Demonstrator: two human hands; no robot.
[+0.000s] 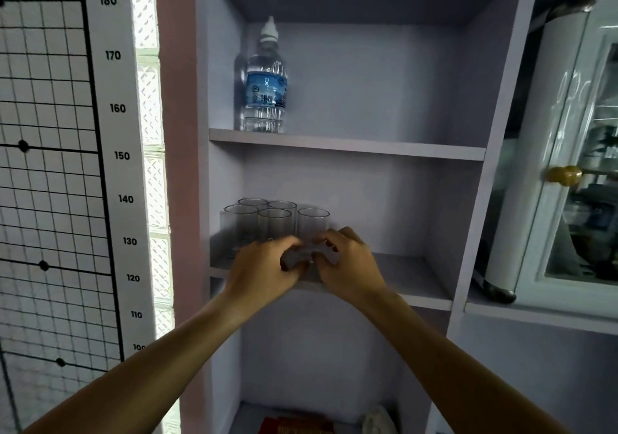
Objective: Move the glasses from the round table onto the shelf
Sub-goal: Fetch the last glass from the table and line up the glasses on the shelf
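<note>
Both the left hand (264,266) and right hand (347,259) curl their fingers round a glass (309,255) lying sideways, long axis left-right.

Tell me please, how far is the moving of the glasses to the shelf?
Done: five glasses stand grouped at the left of the middle shelf, below the water bottle. In hand: the left hand and right hand together hold a small dark object at the shelf edge; it is too blurred to identify. Left: unclear, since the round table is out of view.
</note>
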